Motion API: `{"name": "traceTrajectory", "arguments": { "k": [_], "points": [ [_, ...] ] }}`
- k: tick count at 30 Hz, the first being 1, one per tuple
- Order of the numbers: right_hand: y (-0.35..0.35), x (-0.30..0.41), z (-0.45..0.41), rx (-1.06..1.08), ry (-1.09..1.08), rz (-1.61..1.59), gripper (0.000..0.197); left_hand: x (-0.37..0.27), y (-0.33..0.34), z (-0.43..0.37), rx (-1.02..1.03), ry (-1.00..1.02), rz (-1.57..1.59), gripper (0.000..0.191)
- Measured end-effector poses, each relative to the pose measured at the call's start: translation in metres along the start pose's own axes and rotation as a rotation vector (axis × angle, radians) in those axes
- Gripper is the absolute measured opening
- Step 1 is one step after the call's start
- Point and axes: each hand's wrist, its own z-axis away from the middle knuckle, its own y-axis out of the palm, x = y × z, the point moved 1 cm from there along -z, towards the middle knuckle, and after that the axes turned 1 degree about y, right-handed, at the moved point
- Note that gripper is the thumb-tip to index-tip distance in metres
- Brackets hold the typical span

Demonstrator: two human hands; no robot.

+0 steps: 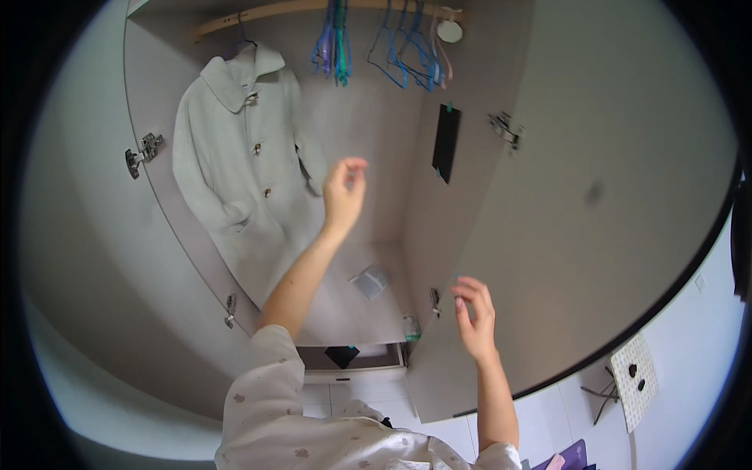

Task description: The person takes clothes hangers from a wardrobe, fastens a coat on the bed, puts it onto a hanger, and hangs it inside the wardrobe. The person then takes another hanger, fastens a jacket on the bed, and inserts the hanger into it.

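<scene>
My left hand (345, 191) is raised inside an open wardrobe with its fingers curled and nothing visible between them. It is nearest the sleeve of a pale button-front coat (235, 141), which hangs at the left of a wooden rail (294, 8). Lower right, my right hand (477, 314) is held up before the right door, fingers bent and apart, holding nothing. Blue wire hangers (405, 59) and a bunch of purple and green hangers (336, 53) hang on the rail. A folded plastic packet (372, 282) lies on the wardrobe floor.
The left door (117, 252) and right door (564, 223) stand open on metal hinges. Below, a drawer (352, 375) is pulled out, with a black item inside. A black panel (446, 144) is taped to the side wall. At lower right stands a folding table or stool (634, 405).
</scene>
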Motion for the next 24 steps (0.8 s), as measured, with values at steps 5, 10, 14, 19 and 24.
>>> {"name": "traceTrajectory", "arguments": {
  "k": [5, 10, 14, 19, 24],
  "points": [
    [0.051, 0.006, -0.121, -0.023, -0.126, -0.070, 0.019, 0.037, -0.033, -0.121, -0.190, 0.046, 0.052, 0.014],
    [0.098, 0.063, -0.240, -0.015, -0.183, -0.138, 0.018, 0.029, -0.042, -0.198, -0.151, 0.084, -0.020, 0.016],
    [0.130, 0.102, -0.312, -0.061, -0.238, -0.095, 0.019, 0.029, -0.034, -0.230, -0.024, 0.085, -0.181, 0.036],
    [0.155, 0.113, -0.366, -0.145, -0.207, 0.026, 0.026, 0.044, -0.024, -0.241, -0.122, -0.046, -0.363, 0.045],
    [0.174, 0.115, -0.383, -0.155, -0.129, 0.374, 0.035, 0.082, -0.023, -0.262, 0.133, -0.268, -0.202, 0.022]
  ]
}}
